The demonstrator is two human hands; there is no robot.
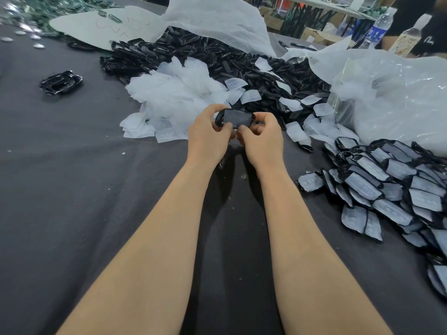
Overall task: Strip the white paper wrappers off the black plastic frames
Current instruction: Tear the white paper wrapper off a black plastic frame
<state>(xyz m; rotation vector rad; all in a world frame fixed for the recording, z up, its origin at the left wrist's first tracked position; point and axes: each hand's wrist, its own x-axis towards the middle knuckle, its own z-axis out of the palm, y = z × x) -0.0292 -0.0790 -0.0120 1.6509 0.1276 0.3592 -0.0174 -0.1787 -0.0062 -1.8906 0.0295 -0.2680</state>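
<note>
While both hands meet at frame centre, we log one black frame (235, 119) held between them, just above the dark cloth table (72, 189). Left hand (208, 134) grips the frame's left end, fingers curled round it. Right hand (262, 139) pinches the lower right edge with thumb and fingertips. The frame's face looks dull grey, like a wrapper over it, but we cannot tell for sure.

Behind the hands, centre of frame: a heap of loose white wrappers (176, 93), some scattered to the right. Beyond it, upper centre, a big pile of bare black frames (217, 56) spills out from under a white sheet (217, 20).

Right edge, lower half, is a pile of wrapped frames (391, 189), white faces with black rims, overlapping each other. Above that sits a clear plastic bag (399, 93), crumpled.

Left of frame, apart from the rest, there's a small stack of black frames (60, 82). Upper right corner has a water bottle (377, 30), blurred.
</note>
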